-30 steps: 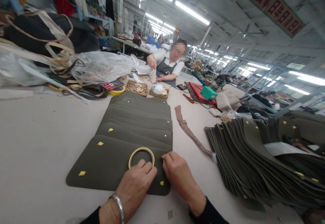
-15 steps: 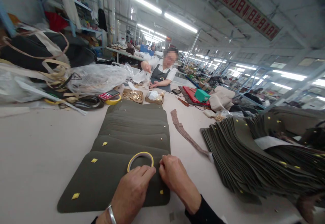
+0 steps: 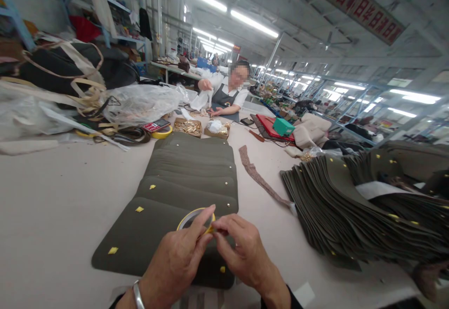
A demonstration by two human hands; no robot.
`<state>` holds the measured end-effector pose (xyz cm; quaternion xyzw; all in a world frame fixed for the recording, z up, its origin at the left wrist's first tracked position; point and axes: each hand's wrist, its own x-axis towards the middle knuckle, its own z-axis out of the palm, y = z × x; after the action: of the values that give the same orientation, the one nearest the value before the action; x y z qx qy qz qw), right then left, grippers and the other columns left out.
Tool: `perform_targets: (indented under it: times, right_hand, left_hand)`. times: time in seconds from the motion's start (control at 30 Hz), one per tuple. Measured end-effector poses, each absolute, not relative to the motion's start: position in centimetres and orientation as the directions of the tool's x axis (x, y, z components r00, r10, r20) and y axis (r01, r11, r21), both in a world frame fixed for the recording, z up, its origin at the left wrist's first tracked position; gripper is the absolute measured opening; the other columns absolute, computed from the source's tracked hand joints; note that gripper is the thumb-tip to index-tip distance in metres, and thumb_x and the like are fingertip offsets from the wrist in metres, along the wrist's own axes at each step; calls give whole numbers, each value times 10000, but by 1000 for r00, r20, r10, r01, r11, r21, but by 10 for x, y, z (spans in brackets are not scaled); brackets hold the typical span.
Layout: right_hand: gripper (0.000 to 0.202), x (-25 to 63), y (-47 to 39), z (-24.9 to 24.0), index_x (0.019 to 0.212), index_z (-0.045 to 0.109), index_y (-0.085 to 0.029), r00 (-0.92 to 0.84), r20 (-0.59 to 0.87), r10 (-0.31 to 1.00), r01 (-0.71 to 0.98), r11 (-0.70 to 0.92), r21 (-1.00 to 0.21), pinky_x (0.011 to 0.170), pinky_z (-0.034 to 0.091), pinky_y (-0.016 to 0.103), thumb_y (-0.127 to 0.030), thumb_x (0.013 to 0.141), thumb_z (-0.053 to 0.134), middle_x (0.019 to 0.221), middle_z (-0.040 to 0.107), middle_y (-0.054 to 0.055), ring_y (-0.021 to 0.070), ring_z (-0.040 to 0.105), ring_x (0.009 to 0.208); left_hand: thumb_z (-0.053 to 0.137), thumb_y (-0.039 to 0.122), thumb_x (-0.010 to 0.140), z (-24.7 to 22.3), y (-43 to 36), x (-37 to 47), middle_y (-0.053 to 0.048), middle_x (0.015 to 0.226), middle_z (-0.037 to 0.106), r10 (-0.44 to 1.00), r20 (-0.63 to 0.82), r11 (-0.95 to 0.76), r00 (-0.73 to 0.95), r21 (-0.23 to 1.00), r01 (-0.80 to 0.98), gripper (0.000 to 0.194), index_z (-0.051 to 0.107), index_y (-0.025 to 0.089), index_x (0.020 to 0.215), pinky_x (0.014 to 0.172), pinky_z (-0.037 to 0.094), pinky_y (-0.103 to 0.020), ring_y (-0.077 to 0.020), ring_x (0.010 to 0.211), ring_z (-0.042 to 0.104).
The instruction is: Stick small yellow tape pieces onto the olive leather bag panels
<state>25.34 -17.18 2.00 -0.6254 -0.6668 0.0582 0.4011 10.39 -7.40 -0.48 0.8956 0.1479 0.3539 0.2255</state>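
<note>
A stack of dark green panels [image 3: 164, 220] lies fanned out on the table, with small yellow tape pieces [image 3: 139, 209] and small metal bits along its edges. Over the front panel, my left hand [image 3: 177, 255] holds a roll of yellow tape [image 3: 185, 217], its index finger raised. My right hand [image 3: 245, 248] is closed beside it, fingertips pinching at the yellow tape where both hands meet. The ring lies partly hidden behind my left fingers.
A large pile of green panels [image 3: 333, 211] stands at the right. A brown strip [image 3: 257, 180] lies between it and the stack. Beyond are boxes of gold metal parts [image 3: 188, 127], a second tape roll [image 3: 162, 132], plastic bags [image 3: 143, 105] and a seated person [image 3: 228, 94].
My right hand has left the panel's right edge and come to the tape at my left fingertips. My left index finger has lifted. The whole view has shifted slightly.
</note>
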Motion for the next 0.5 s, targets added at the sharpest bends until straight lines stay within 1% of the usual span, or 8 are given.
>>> perform_targets:
  times: [0.07, 0.13, 0.23, 0.3, 0.37, 0.43, 0.5]
  right_hand:
    - [183, 254, -172, 18, 937, 618, -186, 58, 488, 871, 828, 231, -511, 717, 489, 265, -86, 866, 482, 835, 663, 55, 162, 604, 792]
    - [181, 255, -174, 16, 886, 609, -190, 24, 501, 865, 858, 239, -454, 682, 484, 259, -91, 878, 458, 788, 651, 46, 157, 597, 742]
    - [173, 256, -176, 12, 840, 587, -190, 8, 520, 854, 884, 237, -403, 628, 462, 249, -96, 879, 447, 726, 621, 29, 147, 574, 664]
    - [174, 256, -178, 7, 821, 573, -189, 24, 549, 836, 899, 222, -378, 607, 448, 248, -92, 873, 438, 695, 599, 22, 146, 559, 636]
    - [178, 256, -179, 1, 804, 561, -188, 60, 585, 809, 913, 193, -360, 595, 440, 249, -84, 867, 431, 676, 585, 22, 148, 551, 624]
    - [177, 257, -179, -4, 797, 560, -185, 106, 608, 787, 915, 162, -368, 597, 438, 249, -75, 858, 436, 680, 591, 25, 147, 555, 625]
    - [172, 256, -178, -7, 795, 574, -181, 159, 616, 772, 903, 138, -406, 597, 438, 247, -75, 843, 448, 682, 598, 24, 141, 561, 622]
  left_hand:
    - [329, 264, 989, -7, -75, 105, -27, 932, 745, 388, 591, -894, 707, 429, 132, 411, 326, 186, 1392, 669, 561, -184, -119, 726, 714]
    - [316, 267, 992, -9, -75, 107, -59, 1001, 739, 354, 616, -922, 703, 356, 152, 388, 357, 173, 1366, 676, 567, -205, -136, 754, 718]
    - [313, 267, 993, -11, -77, 109, -80, 1041, 729, 326, 639, -936, 697, 321, 144, 348, 399, 158, 1312, 680, 564, -216, -144, 778, 718]
    - [316, 253, 992, -12, -78, 111, -67, 1001, 734, 324, 624, -932, 711, 338, 128, 310, 429, 164, 1266, 671, 555, -215, -143, 783, 715]
    - [313, 233, 989, -11, -80, 114, -33, 928, 734, 330, 571, -922, 752, 368, 125, 252, 483, 193, 1170, 629, 538, -218, -142, 748, 710]
    - [311, 214, 983, -9, -79, 117, 5, 817, 711, 351, 501, -906, 791, 394, 153, 219, 526, 221, 1028, 556, 502, -228, -143, 666, 693]
    - [318, 198, 974, -6, -77, 122, 28, 720, 667, 378, 456, -895, 806, 401, 194, 224, 530, 233, 910, 500, 452, -244, -145, 591, 663]
